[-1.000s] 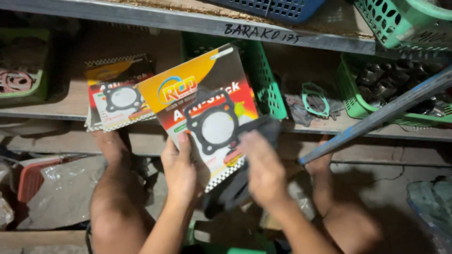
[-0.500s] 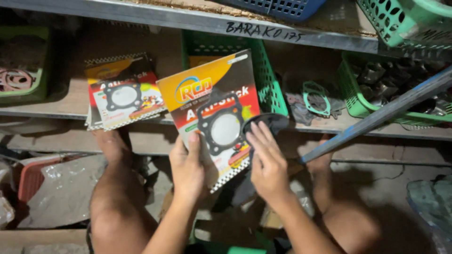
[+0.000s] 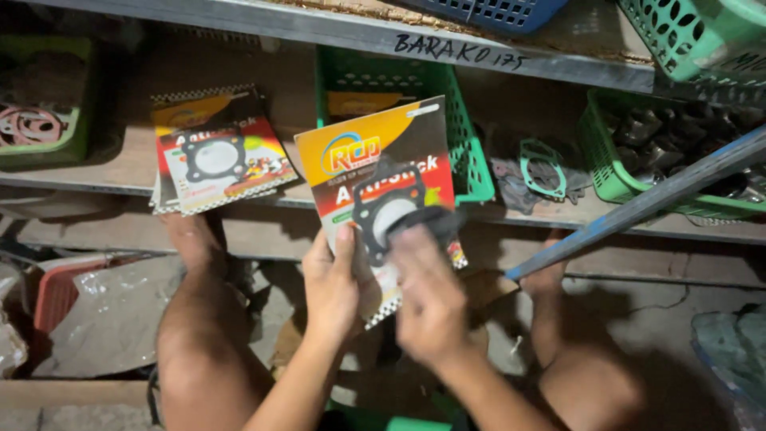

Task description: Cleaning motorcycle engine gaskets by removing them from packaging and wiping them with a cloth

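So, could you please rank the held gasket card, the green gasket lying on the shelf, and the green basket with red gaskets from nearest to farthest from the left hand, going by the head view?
Measured from the left hand:
1. The held gasket card, in its grip, centre.
2. The green gasket, on the shelf, up to the right.
3. The green basket with red gaskets, far left on the shelf.

Right hand [image 3: 431, 307] has slid across the gasket packet [image 3: 383, 191].

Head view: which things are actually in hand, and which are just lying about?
In hand:
- orange-and-black carded gasket packet, held by left hand
- dark round rubber piece, at blurred right hand

Lying about:
- stacked gasket packets
- green plastic basket
- loose green gasket
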